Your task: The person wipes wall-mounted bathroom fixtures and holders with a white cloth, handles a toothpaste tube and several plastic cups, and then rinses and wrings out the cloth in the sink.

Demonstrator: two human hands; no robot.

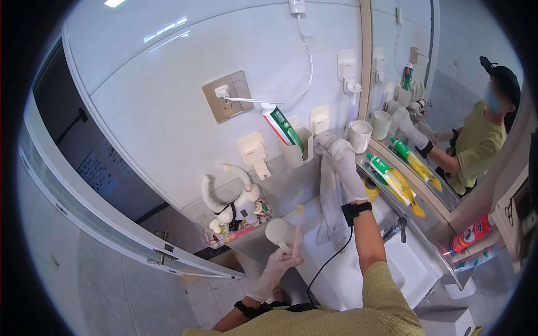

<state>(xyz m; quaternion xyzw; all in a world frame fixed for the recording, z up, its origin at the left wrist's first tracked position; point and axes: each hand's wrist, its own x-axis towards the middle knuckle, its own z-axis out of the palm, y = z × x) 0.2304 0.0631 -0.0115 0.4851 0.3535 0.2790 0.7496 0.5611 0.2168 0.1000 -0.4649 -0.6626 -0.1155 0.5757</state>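
Note:
Low in front of me, my left hand (273,273), in a white glove, is closed around a white cup (278,231) and a pink toothbrush (296,242). The toothbrush stands upright beside the cup, bristles at the top. My right hand (341,159), also gloved, is raised to the tiled wall and grips a grey cloth (332,204) that hangs down over the sink's edge. Just left of it, a white wall holder (297,150) carries a green, white and red toothpaste tube (282,129). Right of that hand stands another white cup (360,136) by the mirror.
A white sink (412,263) with a dark faucet (399,228) lies below my right arm. Another toothpaste tube (381,168) and a yellow item (404,187) rest on the mirror ledge. At left hangs a wire basket (238,232) of hair accessories. A cable trails from my right wrist.

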